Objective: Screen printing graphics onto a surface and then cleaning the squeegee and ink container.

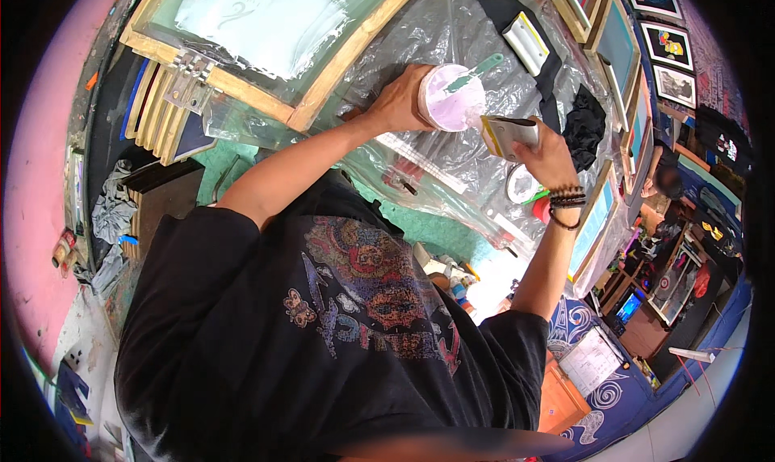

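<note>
My left hand (401, 100) is wrapped around a round plastic tub (440, 116) of pale lilac-white ink, tilted toward me. A green spatula (486, 65) sticks out of the tub over its far right rim. In my right hand (549, 157) is a metal-handled squeegee (496, 137) with a yellowish blade. Its left end is at the tub's right rim; whether they touch I cannot tell. A wooden-framed printing screen (327, 86) lies at the upper left, with white ink (262, 18) smeared across its mesh.
Clear plastic sheeting (404, 38) covers the table. Another squeegee (526, 44) lies on dark fabric (494, 2); a crumpled black cloth (584, 127) is farther right. Several framed screens (596, 220) line the right side. A metal hinge clamp (191, 78) grips the screen. A person (667, 179) is at the far right.
</note>
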{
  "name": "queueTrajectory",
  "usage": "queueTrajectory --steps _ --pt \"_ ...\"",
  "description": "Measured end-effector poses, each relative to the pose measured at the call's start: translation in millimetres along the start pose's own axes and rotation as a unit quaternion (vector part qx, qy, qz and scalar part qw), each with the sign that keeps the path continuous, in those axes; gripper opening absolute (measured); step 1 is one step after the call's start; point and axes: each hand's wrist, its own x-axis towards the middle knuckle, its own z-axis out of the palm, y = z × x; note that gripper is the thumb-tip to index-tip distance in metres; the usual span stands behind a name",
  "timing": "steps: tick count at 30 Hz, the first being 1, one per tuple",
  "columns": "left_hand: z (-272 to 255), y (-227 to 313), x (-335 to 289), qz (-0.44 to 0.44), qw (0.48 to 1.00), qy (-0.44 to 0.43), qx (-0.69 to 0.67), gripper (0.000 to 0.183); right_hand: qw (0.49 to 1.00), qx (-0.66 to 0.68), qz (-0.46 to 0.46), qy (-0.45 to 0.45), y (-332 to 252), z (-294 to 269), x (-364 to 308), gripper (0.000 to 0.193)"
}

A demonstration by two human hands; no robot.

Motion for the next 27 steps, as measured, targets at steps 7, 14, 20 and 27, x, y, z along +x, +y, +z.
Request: queueTrajectory --steps 7,14,20,27 --pt "-0.3 -5.9 0.9 -0.03 0.999 -0.001 0.016 0.112 0.999 -0.023 0.024 -0.04 7.2 -10.4 1.8 0.055" --pt "-3.0 9.1 10.8 -0.09 0.996 -0.004 0.001 0.112 0.988 0.088 0.056 0.114 12.4 3.0 -38.4 0.032" --pt "12.6 18.0 15.1 -0.119 0.991 0.05 0.019 0.116 0.894 0.095 0.007 0.438 -22.0 81.5 -43.1 0.03" --pt "7.6 54.4 27.5 -0.121 0.99 0.064 0.03 0.113 0.851 -0.025 -0.096 0.515 -44.3 123.5 -31.5 0.043"
